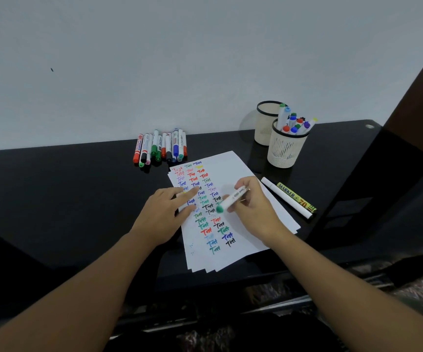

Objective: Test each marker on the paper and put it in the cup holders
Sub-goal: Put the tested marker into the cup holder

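Now, with my left hand (166, 214) flat on the paper (233, 219) to pin it and my right hand (252, 204) gripping the green-capped marker (232, 199) over the test rows, I should uncap it and write lightly in a blank gap.

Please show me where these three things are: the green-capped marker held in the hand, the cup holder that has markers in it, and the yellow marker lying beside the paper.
green-capped marker (230, 199): head view, on its white barrel.
cup holder with markers (285, 151): head view, on its slotted front wall.
yellow marker (294, 195): head view, on its printed label.
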The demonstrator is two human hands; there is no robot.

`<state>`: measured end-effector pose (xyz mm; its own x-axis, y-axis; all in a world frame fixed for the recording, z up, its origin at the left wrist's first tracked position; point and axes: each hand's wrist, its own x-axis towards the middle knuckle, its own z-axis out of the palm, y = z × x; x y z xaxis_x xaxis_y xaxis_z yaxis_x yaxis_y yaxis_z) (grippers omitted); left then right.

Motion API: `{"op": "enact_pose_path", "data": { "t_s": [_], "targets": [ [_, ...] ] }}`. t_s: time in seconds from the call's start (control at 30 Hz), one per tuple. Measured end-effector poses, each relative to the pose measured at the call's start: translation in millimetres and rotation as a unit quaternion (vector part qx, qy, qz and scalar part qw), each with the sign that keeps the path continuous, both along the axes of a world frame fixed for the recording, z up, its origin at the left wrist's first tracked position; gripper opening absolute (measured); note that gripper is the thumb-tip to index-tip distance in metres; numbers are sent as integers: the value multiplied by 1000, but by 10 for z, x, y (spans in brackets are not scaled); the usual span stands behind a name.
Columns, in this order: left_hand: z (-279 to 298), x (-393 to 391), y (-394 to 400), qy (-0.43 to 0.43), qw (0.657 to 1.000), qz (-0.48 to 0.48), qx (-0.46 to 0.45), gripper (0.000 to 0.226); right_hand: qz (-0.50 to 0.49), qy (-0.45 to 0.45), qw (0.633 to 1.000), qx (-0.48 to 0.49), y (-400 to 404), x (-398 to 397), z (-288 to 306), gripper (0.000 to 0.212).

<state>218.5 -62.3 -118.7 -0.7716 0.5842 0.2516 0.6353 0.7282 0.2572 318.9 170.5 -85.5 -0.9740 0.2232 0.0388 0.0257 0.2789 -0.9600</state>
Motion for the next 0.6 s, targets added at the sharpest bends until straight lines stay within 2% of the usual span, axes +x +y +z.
{"op": "enact_pose_path", "data": {
  "t_s": [0.03,0.07,0.1,0.17,0.3,0.4,0.6],
  "targets": [
    [-1,5,-1,-6,1000,-3,-10,57,-6,12,1000,-16,-13,34,3,7],
    [-2,6,1,-14,1000,-4,-15,58,-15,23,999,-25,-27,63,16,9],
    [1,9,5,-20,1000,-1,-17,57,-23,28,999,-33,-34,95,20,21],
    [15,13,26,-34,999,6,-14,45,-44,29,998,-22,-13,152,-3,31],
    [29,82,77,-61,998,19,-4,44,-55,20,998,27,45,214,-104,15],
    [8,106,76,-59,998,23,-3,46,-43,36,998,26,35,222,-126,3],
    [2,102,66,-56,998,32,-3,65,-42,34,998,16,38,268,-114,8]
  ]
}}
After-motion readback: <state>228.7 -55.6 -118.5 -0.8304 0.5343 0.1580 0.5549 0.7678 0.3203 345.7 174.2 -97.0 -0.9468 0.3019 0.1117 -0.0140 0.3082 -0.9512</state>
